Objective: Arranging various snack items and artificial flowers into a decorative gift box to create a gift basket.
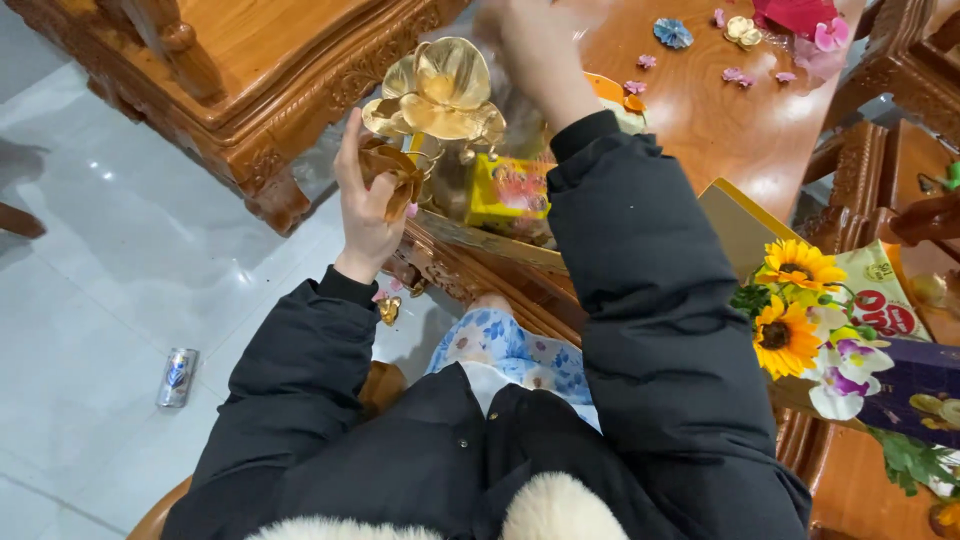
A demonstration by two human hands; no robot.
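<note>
My left hand pinches gold foil petals just below the gold flower; my blurred right hand's fingers I cannot tell.

Seen from above, a gold foil flower is held near the top centre of the frame. Its brown wrapped stem is gripped by the left hand, while the right hand, blurred, is raised at the top edge. Black padded sleeves fill the lower half. Sunflowers are seen at right, and a drink can lies on the grey floor at lower left.
</note>
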